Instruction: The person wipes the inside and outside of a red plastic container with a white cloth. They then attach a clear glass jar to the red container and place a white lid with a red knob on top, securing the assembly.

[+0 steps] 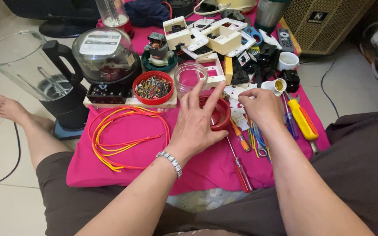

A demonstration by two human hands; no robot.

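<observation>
Sitting on a pale tiled floor (pixel 5 201), you work over a pink cloth (pixel 145 161) spread in front of your legs. Your left hand (pixel 197 124) lies with fingers spread across the red lid (pixel 220 114), touching its rim near the cloth's middle. Your right hand (pixel 261 107) hovers just beside the lid, fingertips drawn together above small white pieces; whether they pinch anything cannot be told. Red and yellow wires (pixel 119 135) loop left of the lid. A red dish of screws (pixel 154 87) and a clear jar (pixel 190 76) stand behind it. Screwdrivers (pixel 300 118) lie right of your hand. A blender jug (pixel 27 65) stands off the cloth at left, a black cable (pixel 16 148) trailing over the tiles.
</observation>
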